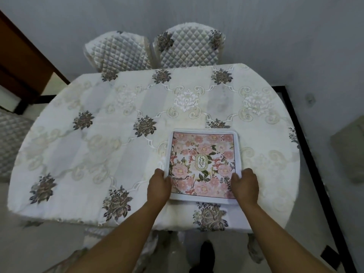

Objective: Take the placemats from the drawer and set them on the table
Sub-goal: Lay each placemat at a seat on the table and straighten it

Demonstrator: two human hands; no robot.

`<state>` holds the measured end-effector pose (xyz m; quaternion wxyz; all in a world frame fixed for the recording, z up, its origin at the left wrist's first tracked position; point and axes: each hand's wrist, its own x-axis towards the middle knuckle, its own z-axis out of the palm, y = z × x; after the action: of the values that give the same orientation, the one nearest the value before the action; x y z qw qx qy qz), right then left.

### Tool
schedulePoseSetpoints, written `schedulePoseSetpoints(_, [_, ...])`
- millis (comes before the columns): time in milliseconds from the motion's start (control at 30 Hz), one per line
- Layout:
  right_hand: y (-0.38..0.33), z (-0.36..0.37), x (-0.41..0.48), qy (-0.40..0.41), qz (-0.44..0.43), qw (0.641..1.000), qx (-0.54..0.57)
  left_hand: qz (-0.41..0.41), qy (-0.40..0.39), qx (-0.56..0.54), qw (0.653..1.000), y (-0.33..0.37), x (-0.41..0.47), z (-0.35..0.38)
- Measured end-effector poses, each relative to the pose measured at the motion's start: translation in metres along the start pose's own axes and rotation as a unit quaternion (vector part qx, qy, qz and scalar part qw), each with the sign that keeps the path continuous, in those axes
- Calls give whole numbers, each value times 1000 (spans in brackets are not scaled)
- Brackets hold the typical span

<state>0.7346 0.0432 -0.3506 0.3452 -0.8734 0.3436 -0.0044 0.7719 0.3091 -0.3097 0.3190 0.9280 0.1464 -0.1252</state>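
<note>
A square placemat [202, 162] with a pink flower print, a white border and a "GARDEN" label in its middle lies flat on the table [98, 154], near the front edge, right of centre. More than one mat may be stacked there; I cannot tell. My left hand [160, 184] grips its left edge near the front corner. My right hand [245, 184] grips its right edge near the front corner. Both thumbs rest on top of the mat.
The table wears a cream cloth with dark embroidered flowers. Two quilted chairs [189, 48] stand at its far side against the wall, another chair [11, 142] at the left. A brown cabinet [21, 62] is at far left. A black floor border [307, 146] runs along the right.
</note>
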Motion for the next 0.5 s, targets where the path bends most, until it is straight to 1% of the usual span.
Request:
schedulePoseSetpoints(67, [-7,-2,-1,-9,10,999,38,24,5,-22,999,3,-1,-6])
schedulePoseSetpoints(200, [-36,-3,-20,11,-47,996,74,90,58,-48,993,-4,-6,-42])
schedulePoseSetpoints(267, [-58,1,-39,14,-76,993,86,100,88,-57,989,-20,-13,-72])
schedulePoseSetpoints(367, [-96,16,-75,14,-105,990,91,98,117,-70,986,-63,-23,-119])
schedulePoseSetpoints(500, [-150,55,-143,6,-154,984,91,101,146,-65,982,-146,-34,-187])
